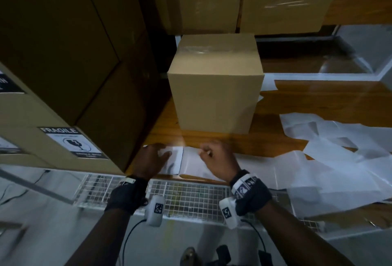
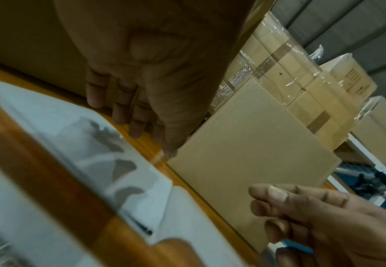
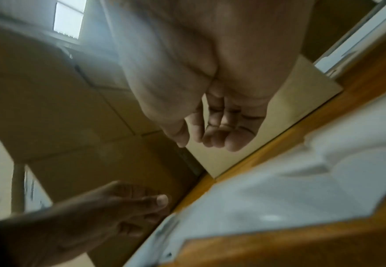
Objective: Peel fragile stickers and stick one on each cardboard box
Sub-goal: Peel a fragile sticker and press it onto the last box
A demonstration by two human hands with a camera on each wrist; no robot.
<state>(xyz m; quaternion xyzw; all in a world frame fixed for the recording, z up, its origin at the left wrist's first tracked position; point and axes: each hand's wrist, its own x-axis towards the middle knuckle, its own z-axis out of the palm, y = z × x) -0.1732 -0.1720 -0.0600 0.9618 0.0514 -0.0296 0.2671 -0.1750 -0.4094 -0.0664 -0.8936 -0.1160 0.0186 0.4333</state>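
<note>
The left hand (image 1: 149,159) has its fingers (image 2: 123,112) nearly straight and loose, holding nothing. In the head view they reach over the left end of the sticker strip (image 1: 172,160) on the wooden table (image 1: 297,104); whether they press on it cannot be told. The right hand (image 1: 218,159) has its fingers (image 3: 223,131) bent a little, with the thumb near them. Nothing shows between them, so it looks let go, just above the strip's white backing paper.

The strip lies flat at the near edge of the table, right in front of the person. A grey broken-glass mark shows on the sticker under the left hand.

Behind the hands stands a small cardboard box (image 1: 216,98), taped on top, with a bare front. To the left is a big box (image 1: 63,75) that has a fragile sticker (image 1: 73,141) on its front. More boxes (image 1: 233,7) are stacked farther back. Loose white backing sheets (image 1: 339,155) lie spread on the right side of the table.
</note>
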